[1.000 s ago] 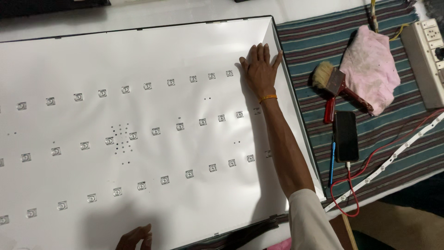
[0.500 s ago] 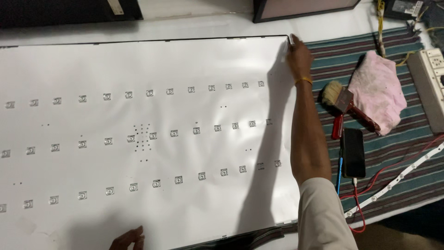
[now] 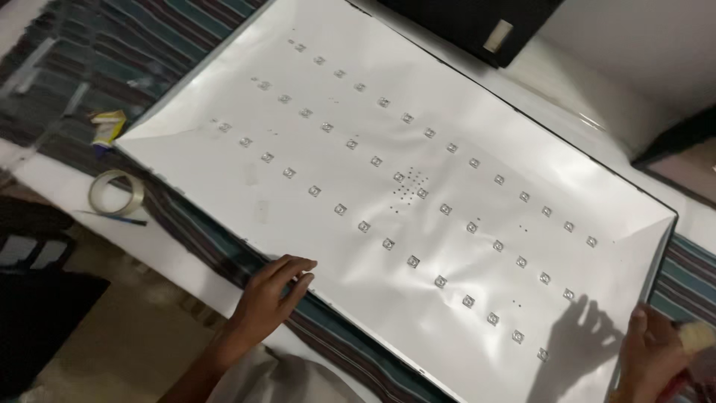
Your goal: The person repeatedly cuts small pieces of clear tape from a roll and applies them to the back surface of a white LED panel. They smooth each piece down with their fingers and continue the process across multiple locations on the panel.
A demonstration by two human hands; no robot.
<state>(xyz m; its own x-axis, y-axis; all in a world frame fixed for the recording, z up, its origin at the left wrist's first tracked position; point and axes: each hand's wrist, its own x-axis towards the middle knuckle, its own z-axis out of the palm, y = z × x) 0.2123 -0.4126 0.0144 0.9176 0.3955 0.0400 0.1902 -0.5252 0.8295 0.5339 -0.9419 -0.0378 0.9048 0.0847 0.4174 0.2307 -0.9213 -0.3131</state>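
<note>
A large white backlight panel (image 3: 373, 149) lies flat on a striped cloth, with three rows of small square lenses running along it. My left hand (image 3: 270, 297) rests on the panel's near edge, fingers apart and tips on the white sheet. At the panel's right end my right hand (image 3: 650, 352) sits against the dark rim, holding nothing that I can see. Its shadow with spread fingers falls on the sheet just left of it.
A roll of clear tape (image 3: 115, 192) and a small yellow-white tube (image 3: 108, 127) lie left of the panel. The striped cloth (image 3: 216, 250) covers the table. A black panel (image 3: 477, 22) lies beyond the far edge. A pale brush tip (image 3: 698, 336) shows beside my right hand.
The view has swung round, so the panel now lies diagonally. My right hand has left the far right corner for the right end. My left hand has come up onto the near edge.
</note>
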